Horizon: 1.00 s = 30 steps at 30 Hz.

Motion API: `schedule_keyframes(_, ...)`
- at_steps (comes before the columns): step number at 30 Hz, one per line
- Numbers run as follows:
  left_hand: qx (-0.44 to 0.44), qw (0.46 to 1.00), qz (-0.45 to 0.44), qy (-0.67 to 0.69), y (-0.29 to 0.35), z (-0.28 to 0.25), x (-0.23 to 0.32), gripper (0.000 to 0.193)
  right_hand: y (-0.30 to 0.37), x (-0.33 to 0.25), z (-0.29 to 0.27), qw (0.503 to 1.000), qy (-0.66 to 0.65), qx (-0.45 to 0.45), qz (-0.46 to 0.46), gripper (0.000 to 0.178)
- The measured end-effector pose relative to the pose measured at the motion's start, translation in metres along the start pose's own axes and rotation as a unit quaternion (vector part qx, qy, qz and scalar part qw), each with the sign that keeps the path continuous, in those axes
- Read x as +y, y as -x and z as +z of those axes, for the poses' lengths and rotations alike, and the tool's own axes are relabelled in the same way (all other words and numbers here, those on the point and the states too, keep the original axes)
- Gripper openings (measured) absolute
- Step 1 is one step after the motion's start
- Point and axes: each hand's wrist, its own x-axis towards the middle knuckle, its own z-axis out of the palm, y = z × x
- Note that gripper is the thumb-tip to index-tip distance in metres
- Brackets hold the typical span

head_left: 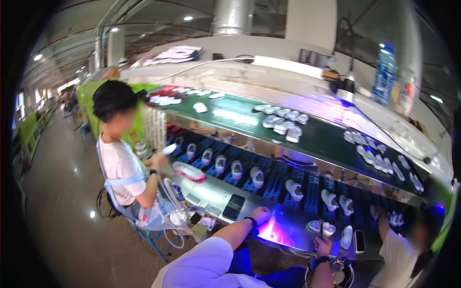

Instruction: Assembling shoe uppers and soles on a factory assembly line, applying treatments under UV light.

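My left hand (261, 216), with a dark band at the wrist, is curled closed at the bench edge beside a patch of bright violet light (275, 232). Whatever its fingers may hold is too small to make out. My right hand (322, 246) grips a slim, dark upright tool (321, 229), whose kind I cannot tell. Just beyond that hand lie a greenish-white shoe piece (314, 225) and a second pale shoe piece (329, 229). A white shoe sole (346, 237) rests to their right.
White shoes (256, 177) stand on a blue rack conveyor (273, 185) behind the bench; soles sit on the green belt (230, 114) above. Phones (234, 207) (359, 241) lie on either side. Seated co-workers (122, 158) (401, 254) flank me. A lamp (346, 89) hangs over the belt.
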Motion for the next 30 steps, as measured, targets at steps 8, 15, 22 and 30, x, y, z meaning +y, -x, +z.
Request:
schedule_keyframes(8,-0.025,0.997,0.056,-0.046,0.016,0.012,-0.004,0.013,0.004,0.001,-0.007,0.999,0.032,0.012,-0.003,0.012)
schedule_keyframes(15,0.040,0.973,0.132,-0.184,0.038,0.016,0.012,0.020,0.008,-0.011,-0.001,0.995,0.071,0.048,0.042,0.022)
schedule_keyframes(22,0.011,0.981,0.107,-0.162,0.049,0.012,0.022,0.019,0.005,-0.008,-0.002,0.995,0.088,0.030,0.038,0.021)
schedule_keyframes(30,-0.090,0.934,0.341,0.062,0.101,0.023,0.216,0.019,0.014,-0.016,0.007,0.991,0.112,0.072,0.032,0.005)
